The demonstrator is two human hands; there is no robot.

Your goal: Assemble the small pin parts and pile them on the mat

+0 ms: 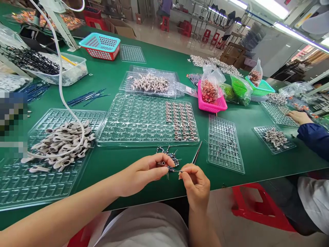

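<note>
In front of me, my left hand pinches one end of a thin wire-like piece with a small dark part on it. My right hand grips the other end between thumb and forefinger. Fingertips hide most of this piece, so its kind is unclear. Just behind them lies a small heap of dark beaded parts with thin wire ends. Metal tweezers rest beside the heap, above my right hand. Farther back is a large clear tray, its right side filled with rows of small beige parts.
Left stands a heap of beige curved parts on a clear tray, crossed by a white hose. Behind are more beige parts and a pink basket. Right lies another tray; beyond it reaches a co-worker's hand.
</note>
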